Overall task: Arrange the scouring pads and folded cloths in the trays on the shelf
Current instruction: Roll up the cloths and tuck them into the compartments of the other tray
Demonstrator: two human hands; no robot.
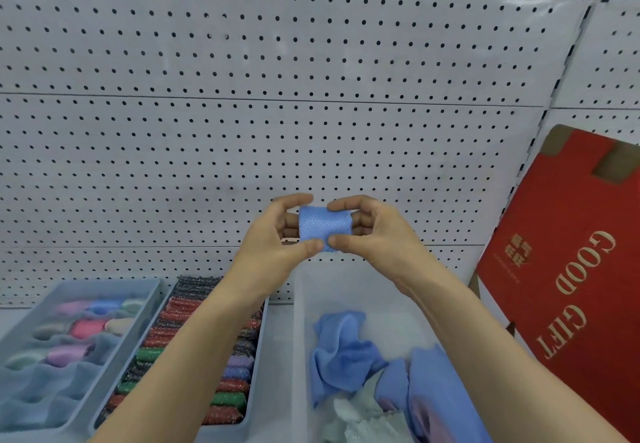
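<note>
Both hands hold a small folded blue cloth (323,228) up in front of the pegboard, above the trays. My left hand (273,234) pinches its left edge between thumb and fingers. My right hand (375,231) pinches its right edge the same way. Below stands a clear tray (301,304) with loose, crumpled blue and pale cloths (343,349) in it. Left of it, a grey tray (258,366) holds rows of red, green and dark glittery scouring pads (228,397). At the far left, another grey tray (149,304) holds pastel rolled cloths (86,328).
A white pegboard back wall (277,113) rises behind the shelf. A red "GOOD GIFT" box (568,269) leans at the right, close to the clear tray. Packaged goods sit on top of the wall.
</note>
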